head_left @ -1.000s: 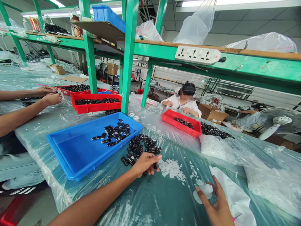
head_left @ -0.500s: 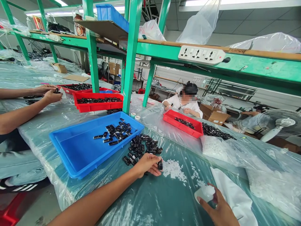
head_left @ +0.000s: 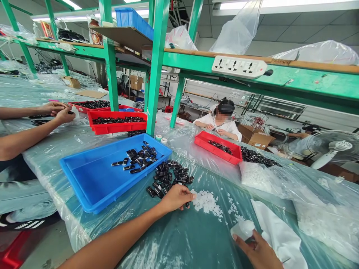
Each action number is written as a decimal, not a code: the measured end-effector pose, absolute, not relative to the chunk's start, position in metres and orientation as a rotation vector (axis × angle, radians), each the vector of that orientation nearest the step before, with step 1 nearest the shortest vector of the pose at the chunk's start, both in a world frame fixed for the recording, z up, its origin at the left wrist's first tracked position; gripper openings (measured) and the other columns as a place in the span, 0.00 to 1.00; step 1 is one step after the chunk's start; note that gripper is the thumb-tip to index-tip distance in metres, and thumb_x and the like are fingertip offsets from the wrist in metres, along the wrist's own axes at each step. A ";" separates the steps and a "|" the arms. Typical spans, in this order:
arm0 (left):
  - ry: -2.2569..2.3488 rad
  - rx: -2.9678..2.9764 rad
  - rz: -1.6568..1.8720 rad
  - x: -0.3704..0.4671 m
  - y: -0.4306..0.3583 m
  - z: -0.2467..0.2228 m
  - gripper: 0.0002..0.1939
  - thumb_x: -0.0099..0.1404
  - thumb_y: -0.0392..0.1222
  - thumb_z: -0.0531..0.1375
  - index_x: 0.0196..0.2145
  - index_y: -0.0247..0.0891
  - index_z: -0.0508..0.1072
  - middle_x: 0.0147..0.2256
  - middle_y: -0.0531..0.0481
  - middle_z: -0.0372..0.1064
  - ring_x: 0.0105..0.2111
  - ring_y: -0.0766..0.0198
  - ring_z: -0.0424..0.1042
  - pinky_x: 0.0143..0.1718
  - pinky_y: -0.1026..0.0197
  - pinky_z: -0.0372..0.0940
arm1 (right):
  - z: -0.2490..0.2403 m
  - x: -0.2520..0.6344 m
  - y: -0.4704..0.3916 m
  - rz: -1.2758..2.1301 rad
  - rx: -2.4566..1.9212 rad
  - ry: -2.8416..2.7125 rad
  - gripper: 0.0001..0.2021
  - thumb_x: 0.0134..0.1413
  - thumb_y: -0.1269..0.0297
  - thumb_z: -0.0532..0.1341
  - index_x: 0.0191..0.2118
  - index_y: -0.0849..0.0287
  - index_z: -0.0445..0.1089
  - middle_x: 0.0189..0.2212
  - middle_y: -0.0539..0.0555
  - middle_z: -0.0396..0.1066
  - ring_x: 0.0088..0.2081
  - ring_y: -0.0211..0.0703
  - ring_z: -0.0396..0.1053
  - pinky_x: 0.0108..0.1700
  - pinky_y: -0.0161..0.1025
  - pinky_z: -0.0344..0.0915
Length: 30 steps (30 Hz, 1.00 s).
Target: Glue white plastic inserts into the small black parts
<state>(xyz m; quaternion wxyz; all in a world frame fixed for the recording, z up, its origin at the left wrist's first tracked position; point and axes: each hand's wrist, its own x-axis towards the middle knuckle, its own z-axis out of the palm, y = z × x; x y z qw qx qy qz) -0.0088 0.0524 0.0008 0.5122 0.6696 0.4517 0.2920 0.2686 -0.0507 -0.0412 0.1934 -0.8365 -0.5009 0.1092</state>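
My left hand (head_left: 176,198) is closed around a small black part (head_left: 187,204), most of it hidden by the fingers. Its fingertips are at the left edge of a scatter of small white pieces (head_left: 207,203) on the table. Behind that hand is a heap of black parts (head_left: 165,175). At the lower right, my right hand (head_left: 260,250) grips a translucent white squeeze bottle (head_left: 242,230), tilted to the left. A white cloth (head_left: 277,235) lies beside it.
A blue tray (head_left: 92,201) with black parts stands to the left, near red trays (head_left: 117,129). Another red tray (head_left: 218,149) is across the table, before a seated person. Plastic bags (head_left: 325,220) lie at right. A co-worker's hands (head_left: 60,112) are far left; a green shelf frame (head_left: 158,67) stands ahead.
My left hand has turned, so the black part is now mostly covered by the fingers. The bottle in my right hand has shifted slightly left and tilted differently.
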 end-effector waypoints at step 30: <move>1.730 2.395 0.570 -0.041 0.082 -0.001 0.21 0.56 0.27 0.52 0.46 0.39 0.72 0.42 0.43 0.72 0.48 0.52 0.61 0.53 0.50 0.45 | -0.019 0.266 -0.051 0.663 -2.348 -1.466 0.19 0.48 0.40 0.50 0.34 0.52 0.59 0.27 0.52 0.71 0.33 0.51 0.71 0.34 0.41 0.59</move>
